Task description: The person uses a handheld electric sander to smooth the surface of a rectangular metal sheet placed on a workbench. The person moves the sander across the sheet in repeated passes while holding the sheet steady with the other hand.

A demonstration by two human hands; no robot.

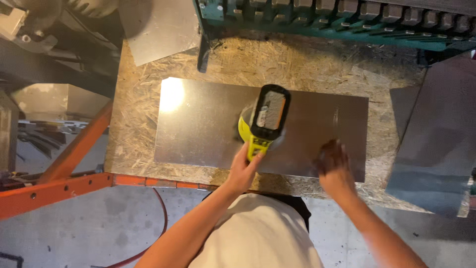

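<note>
A rectangular sheet of grey metal [203,124] lies flat on a chipboard bench top [139,99]. My left hand [244,166] grips the handle of a yellow and black cordless sander [265,119], which rests on the middle of the sheet. My right hand [333,161] lies on the sheet's near right part, blurred, with the fingers bent; it holds nothing that I can see. A bright glare spot sits on the sheet's far left corner.
An orange steel frame [64,178] carries the bench at the left. A green machine with a row of metal blocks [347,20] spans the far edge. More metal sheets lie at the far left [158,25] and right [436,139]. A red hose [158,213] hangs over the concrete floor.
</note>
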